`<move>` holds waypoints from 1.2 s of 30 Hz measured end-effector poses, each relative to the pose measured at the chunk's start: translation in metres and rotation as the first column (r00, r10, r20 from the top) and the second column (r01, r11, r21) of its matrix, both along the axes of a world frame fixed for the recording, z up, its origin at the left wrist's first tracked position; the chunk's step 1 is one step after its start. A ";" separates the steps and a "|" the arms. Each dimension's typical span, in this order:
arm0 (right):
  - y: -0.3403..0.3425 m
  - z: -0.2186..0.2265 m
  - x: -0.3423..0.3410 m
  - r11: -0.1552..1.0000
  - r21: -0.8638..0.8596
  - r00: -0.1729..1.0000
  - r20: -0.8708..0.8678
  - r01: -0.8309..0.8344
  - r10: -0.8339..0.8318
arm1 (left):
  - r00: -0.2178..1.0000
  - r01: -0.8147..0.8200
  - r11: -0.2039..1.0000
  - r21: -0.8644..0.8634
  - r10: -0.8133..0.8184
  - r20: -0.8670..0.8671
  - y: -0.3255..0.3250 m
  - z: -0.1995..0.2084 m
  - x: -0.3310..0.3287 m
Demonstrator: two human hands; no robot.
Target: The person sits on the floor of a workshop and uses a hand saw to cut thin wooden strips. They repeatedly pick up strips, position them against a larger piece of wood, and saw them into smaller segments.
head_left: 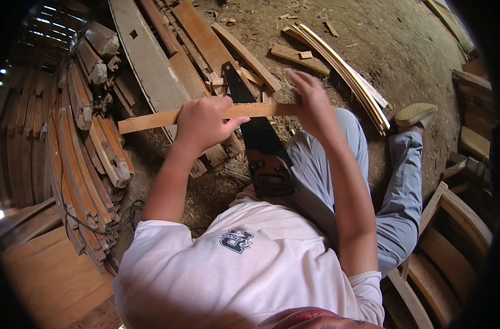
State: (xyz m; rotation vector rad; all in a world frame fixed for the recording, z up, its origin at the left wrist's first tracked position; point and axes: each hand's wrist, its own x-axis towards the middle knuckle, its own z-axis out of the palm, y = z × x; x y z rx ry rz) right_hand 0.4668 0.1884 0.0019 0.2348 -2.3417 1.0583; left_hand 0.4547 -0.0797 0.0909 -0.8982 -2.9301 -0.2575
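1. A narrow wooden strip [146, 122] lies crosswise in front of the person's chest, passing above the black blade of a handsaw [259, 134].
2. The left hand [205, 120] has its grip curled round the strip, thumb stretched out along it.
3. The right hand [311, 101] is at the strip's other end, fingers raised and loosely parted; I can't tell whether its grip holds the wood.
4. Ahead, long planks [154, 82] lie on a dirt floor [387, 49] littered with chips, near a bundle of thin slats [348, 82].
5. Stacked timber [77, 170] fills the left side.
6. The pale T-shirt [272, 263] bears a dark lettered emblem [236, 240].
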 end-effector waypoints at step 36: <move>-0.048 -0.002 0.008 0.982 -0.186 0.998 0.050 0.041 -0.032 | 0.982 -0.140 0.987 -0.083 0.149 0.120 0.034 0.011 0.004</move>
